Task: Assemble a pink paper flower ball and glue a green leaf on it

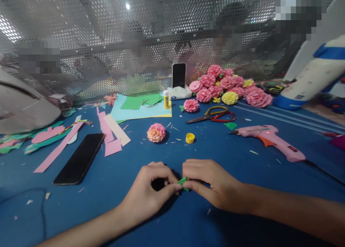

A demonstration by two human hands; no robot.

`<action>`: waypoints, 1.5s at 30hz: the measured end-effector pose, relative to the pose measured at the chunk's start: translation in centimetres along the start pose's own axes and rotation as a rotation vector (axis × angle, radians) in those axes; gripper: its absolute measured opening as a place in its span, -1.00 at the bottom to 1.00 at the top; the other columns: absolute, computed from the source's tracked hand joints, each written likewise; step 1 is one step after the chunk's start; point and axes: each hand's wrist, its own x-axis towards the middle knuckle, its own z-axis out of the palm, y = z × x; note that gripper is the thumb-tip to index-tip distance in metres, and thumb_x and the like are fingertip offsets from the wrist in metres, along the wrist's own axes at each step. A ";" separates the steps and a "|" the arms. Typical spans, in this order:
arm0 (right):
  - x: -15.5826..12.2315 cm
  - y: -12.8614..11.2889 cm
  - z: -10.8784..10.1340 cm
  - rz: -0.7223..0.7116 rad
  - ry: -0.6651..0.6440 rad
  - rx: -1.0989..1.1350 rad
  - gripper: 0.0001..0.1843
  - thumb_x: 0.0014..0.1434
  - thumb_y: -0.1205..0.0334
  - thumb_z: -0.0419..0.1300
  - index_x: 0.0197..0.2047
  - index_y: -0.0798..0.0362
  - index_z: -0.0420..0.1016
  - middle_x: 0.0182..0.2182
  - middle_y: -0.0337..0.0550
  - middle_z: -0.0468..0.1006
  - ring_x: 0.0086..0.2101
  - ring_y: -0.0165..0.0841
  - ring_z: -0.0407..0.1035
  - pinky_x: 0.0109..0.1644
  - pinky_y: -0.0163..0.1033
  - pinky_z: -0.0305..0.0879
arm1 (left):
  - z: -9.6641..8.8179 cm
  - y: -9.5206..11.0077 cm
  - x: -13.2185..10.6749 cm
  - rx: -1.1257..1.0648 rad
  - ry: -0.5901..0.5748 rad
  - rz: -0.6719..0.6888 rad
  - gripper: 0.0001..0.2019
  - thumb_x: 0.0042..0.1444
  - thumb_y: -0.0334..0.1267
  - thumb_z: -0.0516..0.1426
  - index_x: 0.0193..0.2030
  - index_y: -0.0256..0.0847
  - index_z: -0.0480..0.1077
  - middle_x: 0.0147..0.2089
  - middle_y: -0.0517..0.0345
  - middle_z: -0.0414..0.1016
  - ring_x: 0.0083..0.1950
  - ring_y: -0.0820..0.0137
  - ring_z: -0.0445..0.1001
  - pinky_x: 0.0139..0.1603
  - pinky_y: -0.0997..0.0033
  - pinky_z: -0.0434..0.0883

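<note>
Both my hands meet low on the blue table [188, 222], pinching a small folded piece of green paper [183, 181] between their fingertips. My left hand [148, 193] has its fingers curled and closed on the paper's left end. My right hand [210, 184] grips the right end with thumb and fingers pressed together. Just beyond the hands lie a pink and orange paper flower [156, 133] and a yellow glue cap [190, 138].
A black phone [80, 159] lies at left among pink paper strips [58, 150]. Scissors [212, 116], a pink glue gun [269, 139], a glue stick [166, 99], coloured sheets [140, 107], a propped phone [179, 75] and a pile of paper flowers [229, 85] sit farther back. A perforated metal screen stands behind.
</note>
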 end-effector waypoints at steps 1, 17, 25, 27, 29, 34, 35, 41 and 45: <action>0.0 0.1 -0.1 0.020 0.005 -0.004 -0.67 0.43 0.20 0.01 -0.40 0.05 0.24 -0.44 -0.28 0.32 -0.38 -0.41 0.19 -0.25 -0.30 0.08 | 0.0 -0.1 0.0 0.016 0.026 0.019 -0.81 0.20 -0.34 0.23 -0.46 -0.20 0.51 -0.44 0.20 0.57 -0.34 0.39 0.45 -0.23 0.38 0.32; 0.1 0.3 -0.1 0.179 -0.047 0.222 -0.95 0.27 0.31 0.24 -0.18 0.02 0.45 -0.28 -0.31 0.47 -0.24 -0.41 0.33 -0.09 -0.31 0.20 | -0.4 -0.3 -1.4 0.879 0.107 0.852 -0.80 0.27 -0.43 0.11 -0.40 -0.22 0.43 -0.35 0.20 0.60 -0.34 0.35 0.34 -0.30 0.25 0.16; 0.3 0.8 0.4 0.090 -0.019 -0.095 -0.90 0.27 0.37 0.27 -0.19 0.02 0.43 -0.21 -0.28 0.47 -0.14 -0.34 0.28 0.09 -0.18 0.05 | -0.2 -0.9 -1.5 0.882 0.046 0.707 -0.75 0.37 -0.43 0.02 -0.30 -0.25 0.47 -0.37 0.16 0.52 -0.34 0.37 0.32 -0.31 0.28 0.16; 0.3 0.8 0.3 0.064 -0.023 -0.142 -0.93 0.29 0.34 0.26 -0.19 0.02 0.42 -0.19 -0.26 0.48 -0.14 -0.33 0.27 0.08 -0.19 0.04 | -0.4 -1.0 -1.7 0.854 0.026 0.729 -0.78 0.34 -0.43 0.06 -0.31 -0.26 0.48 -0.36 0.14 0.52 -0.35 0.37 0.32 -0.34 0.30 0.17; 0.3 0.9 0.4 0.010 -0.024 -0.212 -0.96 0.34 0.29 0.21 -0.21 0.03 0.42 -0.21 -0.25 0.48 -0.17 -0.33 0.25 0.01 -0.20 0.05 | -0.6 -1.1 -1.9 0.847 0.015 0.740 -0.80 0.33 -0.43 0.08 -0.30 -0.28 0.50 -0.37 0.14 0.51 -0.36 0.36 0.31 -0.36 0.30 0.17; 0.5 1.3 0.5 -0.179 -0.005 -0.384 -0.71 0.48 0.19 -0.02 -0.23 0.03 0.46 -0.31 -0.25 0.53 -0.26 -0.32 0.20 -0.12 -0.17 0.01 | -0.8 -1.2 -2.1 0.845 0.000 0.771 -0.79 0.34 -0.44 0.05 -0.23 -0.30 0.52 -0.40 0.15 0.49 -0.39 0.36 0.31 -0.39 0.29 0.16; 0.5 1.3 0.5 -0.202 -0.006 -0.400 -0.68 0.49 0.18 -0.05 -0.22 0.03 0.46 -0.31 -0.25 0.53 -0.26 -0.33 0.20 -0.13 -0.17 0.00 | -0.8 -1.2 -2.1 0.846 -0.004 0.768 -0.80 0.34 -0.44 0.06 -0.22 -0.30 0.52 -0.39 0.15 0.50 -0.39 0.36 0.31 -0.39 0.29 0.16; 0.6 1.2 -0.2 -0.334 -0.002 -0.463 -0.58 0.52 0.26 -0.16 -0.20 0.06 0.49 -0.26 -0.20 0.55 -0.21 -0.32 0.22 -0.09 -0.18 0.04 | -0.9 -1.8 -2.3 0.856 -0.014 0.732 -0.85 0.31 -0.42 0.10 -0.19 -0.29 0.52 -0.35 0.15 0.52 -0.37 0.36 0.33 -0.38 0.28 0.17; 0.9 1.4 -0.7 -0.409 -0.023 -0.498 -0.66 0.49 0.31 -0.07 -0.23 0.06 0.49 -0.25 -0.23 0.57 -0.20 -0.36 0.26 -0.09 -0.19 0.08 | -1.1 -1.8 -2.3 0.858 -0.021 0.713 -0.85 0.31 -0.41 0.09 -0.20 -0.29 0.51 -0.37 0.15 0.51 -0.38 0.36 0.34 -0.40 0.28 0.19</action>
